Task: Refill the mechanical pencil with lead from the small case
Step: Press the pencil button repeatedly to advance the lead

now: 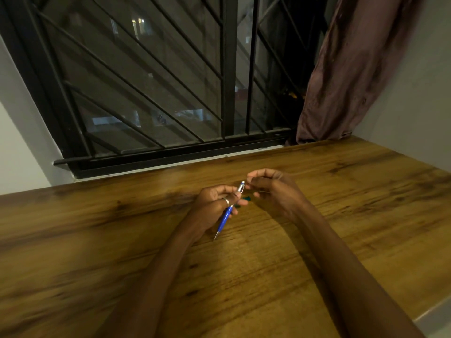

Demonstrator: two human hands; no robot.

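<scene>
head view: my left hand is wrapped around the mechanical pencil, fingers curled shut on the blue barrel. the pencil's long axis runs on a slant, its metal tip pointing down toward me and just above the wooden table, its silver cap end tilted up and away toward the window. my right hand sits just beside that cap end, on the far right side of the pencil, so it is the nearer hand for the next move. its thumb and forefinger are pinched together almost touching the cap; whether they hold a lead or the cap itself is too small for me to tell. a small dark green thing, probably the lead case, lies on the table just behind the pencil, between my two hands.
</scene>
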